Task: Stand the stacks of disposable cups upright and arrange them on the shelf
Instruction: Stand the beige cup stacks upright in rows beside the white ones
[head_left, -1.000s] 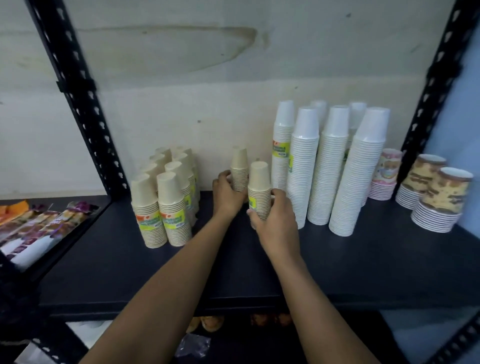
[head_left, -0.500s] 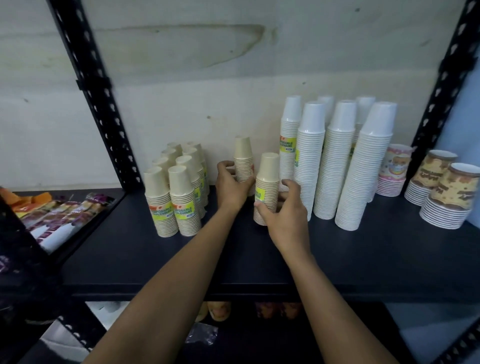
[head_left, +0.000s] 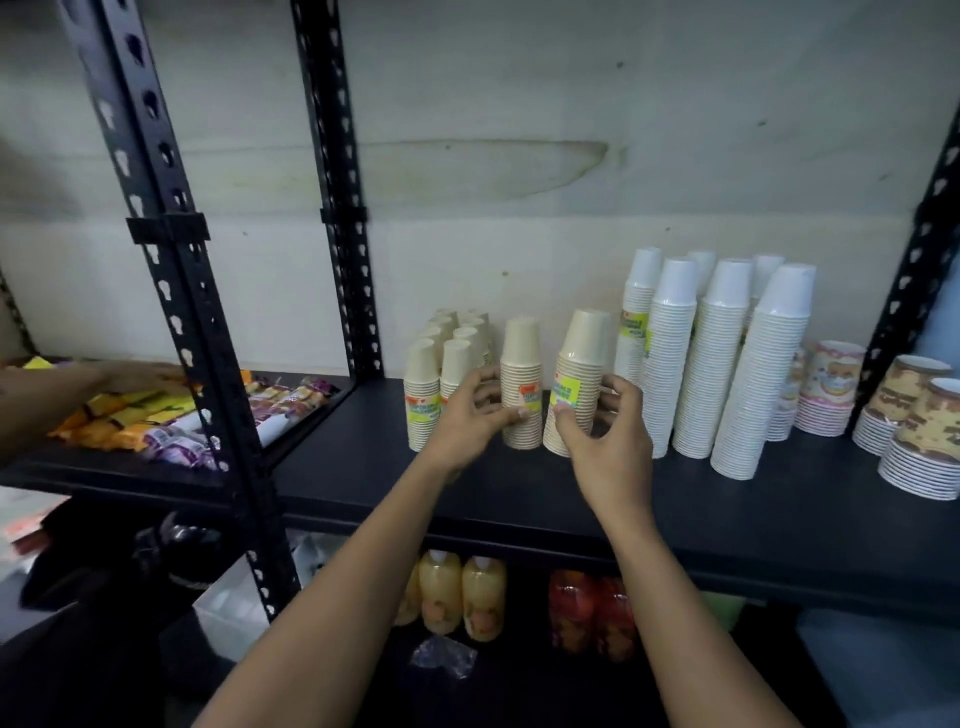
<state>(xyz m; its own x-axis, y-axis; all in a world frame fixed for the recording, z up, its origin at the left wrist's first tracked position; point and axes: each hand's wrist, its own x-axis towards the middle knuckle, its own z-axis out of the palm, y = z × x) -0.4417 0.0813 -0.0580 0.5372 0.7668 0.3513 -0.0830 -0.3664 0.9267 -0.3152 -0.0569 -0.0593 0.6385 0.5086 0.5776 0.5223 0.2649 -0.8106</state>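
Near the middle of the shelf (head_left: 519, 499), well back from its front edge: two cream cup stacks, one per hand. Curled round the left cream stack (head_left: 522, 358), the left hand (head_left: 467, 415), thumb across the front by the label, fingers behind. Long axis vertical there, closed bases up, mouths down, bottom rim on the shelf board. Wrapped round the right cream stack (head_left: 582, 353), the right hand (head_left: 610, 447), thumb on the yellow label, fingers round the far side. Long axis tilted here, top leaning right toward the white stacks (head_left: 724, 364), bases up again. Lower right rim hidden behind the hand, so contact with the board unclear on that side. A narrow gap between the two held stacks.

Just left of the left hand: a cluster of cream stacks (head_left: 422, 395), all upright and mouth-down. Two in the front row, more in rows toward the back wall, exact count not readable. Just right of the held pair: the white stacks, six, tall, upright, mouths down, three in front and three behind. Further toward the right edge: pink printed cups (head_left: 831, 395) in short stacks, then two brown printed stacks (head_left: 930, 431) by the right post.

On the neighbouring shelf to the left: snack packets (head_left: 156, 421) and another person's arm (head_left: 47, 395). Below the shelf: two pale yellow bottles (head_left: 462, 597), with red bottles (head_left: 592, 613) beside them.
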